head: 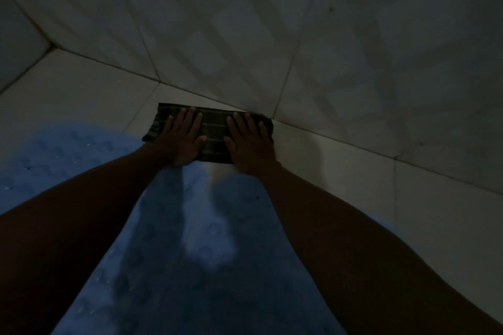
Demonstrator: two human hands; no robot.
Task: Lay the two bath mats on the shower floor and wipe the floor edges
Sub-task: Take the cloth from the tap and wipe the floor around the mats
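A dark striped cloth lies flat on the pale tiled floor, its far edge against the foot of the wall. My left hand presses on its left half and my right hand on its right half, both palms down with fingers spread. A blue bath mat with round raised bumps lies on the floor under my forearms, reaching up to the near edge of the cloth. Blue mat also shows to the left of my left arm; I cannot tell if it is a second mat.
A tiled wall with a crossed pattern rises right behind the cloth and runs diagonally from upper left to lower right. A corner lies at the far left. Bare pale floor tiles stretch to the right of the mat. The light is dim.
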